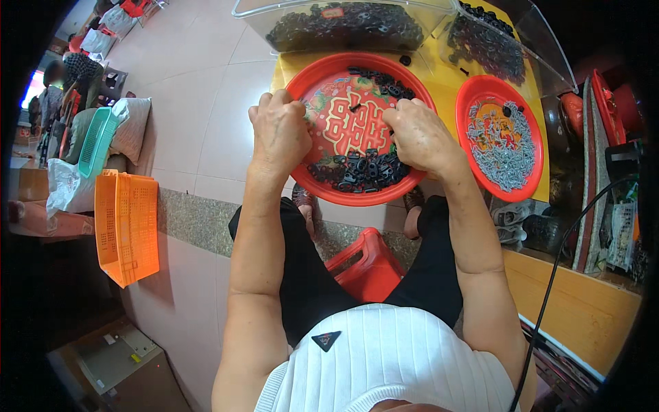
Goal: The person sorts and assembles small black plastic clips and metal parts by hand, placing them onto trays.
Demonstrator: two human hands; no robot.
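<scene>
A round red tray (365, 199) with a gold pattern on its base sits in front of me. Small black plastic pieces (362, 170) lie heaped along its near side, and more black pieces (386, 83) gather at its far right. One loose black piece (355, 108) rests near the middle. Over the tray's left rim, my left hand (280, 129) is closed, knuckles up. My right hand (424, 139) is closed above the right side, fingertips pointing inward. Whatever either hand holds is hidden by the fingers.
Right of the tray, a red oval tray (462, 147) holds many silver screws (504, 161). Clear bins (343, 27) of black parts stand behind on the yellow tabletop (439, 75). A red stool (367, 271) is below; an orange crate (127, 226) stands at left. A black cable (549, 281) hangs at right.
</scene>
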